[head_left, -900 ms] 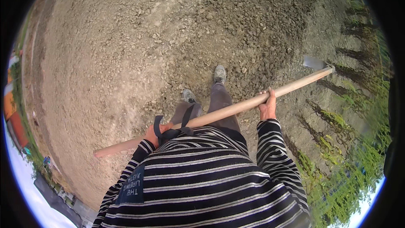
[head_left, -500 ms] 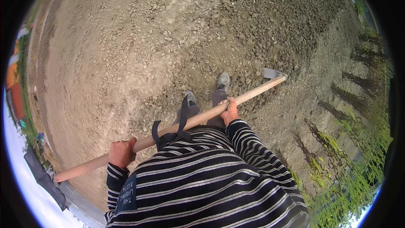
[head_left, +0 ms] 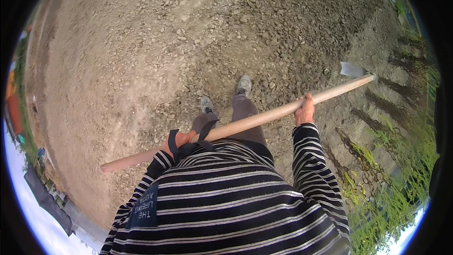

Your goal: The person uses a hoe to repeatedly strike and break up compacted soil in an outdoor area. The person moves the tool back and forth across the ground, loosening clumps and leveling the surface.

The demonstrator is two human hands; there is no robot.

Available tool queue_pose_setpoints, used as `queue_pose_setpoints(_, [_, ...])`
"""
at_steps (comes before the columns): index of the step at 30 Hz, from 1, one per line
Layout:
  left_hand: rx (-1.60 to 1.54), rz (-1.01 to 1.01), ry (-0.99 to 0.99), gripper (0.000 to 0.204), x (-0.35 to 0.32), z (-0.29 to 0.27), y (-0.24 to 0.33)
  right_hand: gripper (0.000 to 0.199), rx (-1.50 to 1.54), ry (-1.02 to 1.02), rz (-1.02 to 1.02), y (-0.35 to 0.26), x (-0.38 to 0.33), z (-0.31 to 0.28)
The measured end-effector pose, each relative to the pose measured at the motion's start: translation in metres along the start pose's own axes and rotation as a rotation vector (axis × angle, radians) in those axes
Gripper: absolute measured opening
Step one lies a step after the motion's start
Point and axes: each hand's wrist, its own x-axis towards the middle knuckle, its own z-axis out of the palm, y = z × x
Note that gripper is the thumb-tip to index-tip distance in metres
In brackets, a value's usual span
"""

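The hoe (head_left: 245, 123) sits across the person's body at waist height, slanting from low on the left to higher on the right, its small grey metal blade (head_left: 351, 69) out at the far right over the dark soil. The handle is a long, pale, smooth-looking wooden pole, round in section and straight, so it looks stiff and likely fairly light, with most of the weight probably out at the blade end; a wide two-handed hold like this one seems the sensible way to balance it. The right hand (head_left: 306, 111) is wrapped around the pole past its middle, fingers closed over the top of the wood. The left hand (head_left: 178, 140) grips nearer the butt end, partly hidden by a dark strap (head_left: 188, 142), but its fingers appear curled tight on the handle too. Below, two grey shoes (head_left: 225, 95) stand on crumbly, clod-strewn earth (head_left: 292, 33), darker and rougher to the far right, paler, drier and finer on the left (head_left: 94, 75). A striped long-sleeved top (head_left: 226, 208) fills the near foreground. Down the right edge run furrows with green weeds (head_left: 391, 179), ragged and soft-looking against the hard ground.
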Motion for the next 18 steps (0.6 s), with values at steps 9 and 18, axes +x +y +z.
queue_pose_setpoints(9, [0.308, -0.37, -0.039, 0.024, -0.09, -0.035, 0.022, 0.019, -0.038, -0.065, 0.411, 0.124, -0.034, 0.003])
queue_pose_setpoints(18, [0.217, -0.217, -0.002, 0.022, -0.067, 0.007, -0.043, 0.019, 0.006, -0.048, 0.199, 0.081, -0.049, -0.005])
